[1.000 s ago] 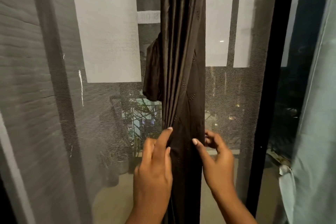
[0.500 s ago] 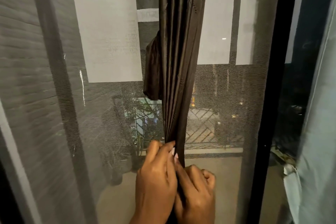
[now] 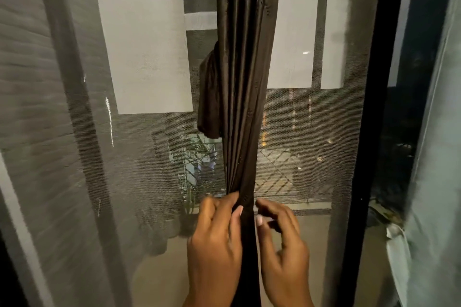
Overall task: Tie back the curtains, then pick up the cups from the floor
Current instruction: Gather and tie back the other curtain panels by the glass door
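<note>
Dark brown, satiny curtain (image 3: pixel 245 62) fabric was gathered into a narrow pleated column hanging down the middle of the view, in front of a mesh screen (image 3: pixel 299 147). A loose flap of the same fabric was seen drooping from the column's left side, about halfway up. The left hand (image 3: pixel 216 242) was closed round the bunched pleats at their narrowest point, thumb and fingers curled against the cloth. The right hand (image 3: pixel 282 244) was held just beside the curtain on its right, fingers loosely bent and spread, with nothing gripped; whether its thumb was touching the fabric could not be told. A black frame (image 3: pixel 374 132) was seen upright to the right of the screen, and a pale blue curtain (image 3: pixel 439 182) beyond it at the right edge. Plants (image 3: pixel 197 169) and lattice railing (image 3: pixel 277 172) were dimly visible through the mesh.
</note>
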